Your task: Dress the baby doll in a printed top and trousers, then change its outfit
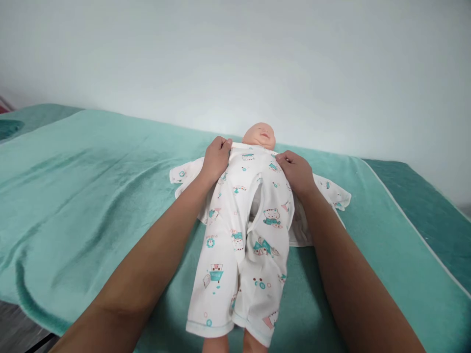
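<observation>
The left hand (215, 159) and right hand (296, 171) each held a closed grip on the top hem of the white fabric baby trousers with teal cartoon print (235, 235). The trousers enclosed the pale plastic baby doll (259, 136) up to its chest. The doll lay face-up on the teal plush blanket (91, 196).

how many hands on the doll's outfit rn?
2. The left hand pinches the outfit at the collar, beside the doll; the right hand pinches the opposite shoulder. None look hidden.
</observation>
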The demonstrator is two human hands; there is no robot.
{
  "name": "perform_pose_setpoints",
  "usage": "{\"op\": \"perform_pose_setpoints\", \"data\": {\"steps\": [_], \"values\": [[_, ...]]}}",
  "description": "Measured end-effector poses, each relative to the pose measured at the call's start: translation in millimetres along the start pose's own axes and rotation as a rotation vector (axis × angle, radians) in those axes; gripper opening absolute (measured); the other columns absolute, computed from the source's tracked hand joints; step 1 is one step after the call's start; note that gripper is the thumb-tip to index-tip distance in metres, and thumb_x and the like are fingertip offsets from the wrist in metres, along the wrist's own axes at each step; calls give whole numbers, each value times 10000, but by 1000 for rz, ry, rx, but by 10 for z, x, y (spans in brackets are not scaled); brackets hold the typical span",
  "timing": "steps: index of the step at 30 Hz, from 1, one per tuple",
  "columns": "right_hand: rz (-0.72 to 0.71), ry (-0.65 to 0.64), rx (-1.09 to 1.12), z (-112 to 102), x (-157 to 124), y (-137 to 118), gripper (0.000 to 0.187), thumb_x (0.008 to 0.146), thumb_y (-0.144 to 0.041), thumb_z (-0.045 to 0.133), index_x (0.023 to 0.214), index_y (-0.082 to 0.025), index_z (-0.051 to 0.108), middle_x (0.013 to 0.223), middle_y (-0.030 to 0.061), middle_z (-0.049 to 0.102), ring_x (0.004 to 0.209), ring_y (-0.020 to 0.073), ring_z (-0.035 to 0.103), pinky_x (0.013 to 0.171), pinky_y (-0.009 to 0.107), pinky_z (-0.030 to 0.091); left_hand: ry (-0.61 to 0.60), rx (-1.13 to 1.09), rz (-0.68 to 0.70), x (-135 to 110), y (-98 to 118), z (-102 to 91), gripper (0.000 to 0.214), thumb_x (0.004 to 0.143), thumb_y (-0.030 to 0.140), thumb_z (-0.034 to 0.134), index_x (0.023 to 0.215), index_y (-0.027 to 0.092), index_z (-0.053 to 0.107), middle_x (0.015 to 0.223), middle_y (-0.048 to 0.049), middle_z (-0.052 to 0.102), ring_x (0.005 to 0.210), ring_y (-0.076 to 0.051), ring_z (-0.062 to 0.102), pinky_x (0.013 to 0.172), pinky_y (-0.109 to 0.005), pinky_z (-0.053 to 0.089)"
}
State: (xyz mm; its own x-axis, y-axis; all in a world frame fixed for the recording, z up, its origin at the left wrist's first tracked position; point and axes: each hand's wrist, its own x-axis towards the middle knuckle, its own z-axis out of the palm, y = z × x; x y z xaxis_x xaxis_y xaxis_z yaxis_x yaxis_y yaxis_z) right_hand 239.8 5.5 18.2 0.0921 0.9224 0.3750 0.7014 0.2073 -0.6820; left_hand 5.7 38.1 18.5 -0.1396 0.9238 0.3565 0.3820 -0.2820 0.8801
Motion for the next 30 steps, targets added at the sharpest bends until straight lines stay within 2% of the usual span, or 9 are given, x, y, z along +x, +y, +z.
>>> {"op": "perform_pose_setpoints", "data": {"steps": [3,5,7,11,15,20,25,28,30], "values": [[33,9,-4,33,27,-11,296,871,-431,573,645,-241,563,679,3,632,680,193,523,706,349,428,-56,43,22,-26,-3,16,229,927,284,560,717,223,493,691,3,534,705,-180,486,729,-335,389],[46,28,51,51,-6,-38,229,866,-424,595,721,-247,608,787,12,684,745,207,578,743,361,449,-96,79,73,-43,-9,8,149,886,270,601,762,224,532,736,-9,567,724,-191,507,751,-346,406],[4,44,112,59,-59,-61,146,872,-384,593,877,-264,676,956,23,721,856,226,630,820,386,474,-123,122,166,-45,-25,-12,42,862,249,603,826,228,597,856,-43,625,840,-224,547,840,-376,424],[-186,-40,110,46,-143,-57,330,930,-321,497,1176,-323,716,1230,33,686,1146,254,612,1014,446,445,-245,162,289,-43,-74,-80,269,912,264,482,1016,298,728,1145,-55,686,1151,-282,529,1061,-458,345],[-240,-122,91,11,-186,-15,385,967,-345,450,1264,-348,695,1333,26,650,1251,267,565,1085,485,408,-358,150,291,-89,-133,-160,410,942,296,413,1225,374,698,1305,-13,675,1221,-268,542,1111,-459,317],[-287,-120,145,-20,-281,20,388,972,-394,462,1293,-334,672,1380,34,635,1307,270,530,1134,503,366,-362,178,356,-201,-208,-248,462,944,277,420,1346,360,634,1463,-8,587,1331,-252,499,1163,-443,303],[-194,31,158,-24,-531,29,344,935,-325,477,1184,-254,703,1331,89,639,1266,268,546,1126,507,385,-284,286,416,-376,-228,-308,466,930,164,401,1313,222,661,1435,-80,599,1318,-232,509,1164,-427,342],[-14,131,194,-25,-706,16,265,861,-295,539,1055,-217,702,1169,100,686,1122,257,606,1026,477,475,-196,332,398,-518,-218,-350,407,899,134,457,1228,216,682,1370,-92,612,1281,-247,512,1142,-445,367],[118,98,237,-38,-790,-2,222,818,-308,585,988,-206,684,1042,82,717,990,240,644,918,434,530,-124,330,350,-607,-204,-380,366,868,129,508,1183,219,672,1317,-106,598,1244,-267,508,1107,-456,391]]}}
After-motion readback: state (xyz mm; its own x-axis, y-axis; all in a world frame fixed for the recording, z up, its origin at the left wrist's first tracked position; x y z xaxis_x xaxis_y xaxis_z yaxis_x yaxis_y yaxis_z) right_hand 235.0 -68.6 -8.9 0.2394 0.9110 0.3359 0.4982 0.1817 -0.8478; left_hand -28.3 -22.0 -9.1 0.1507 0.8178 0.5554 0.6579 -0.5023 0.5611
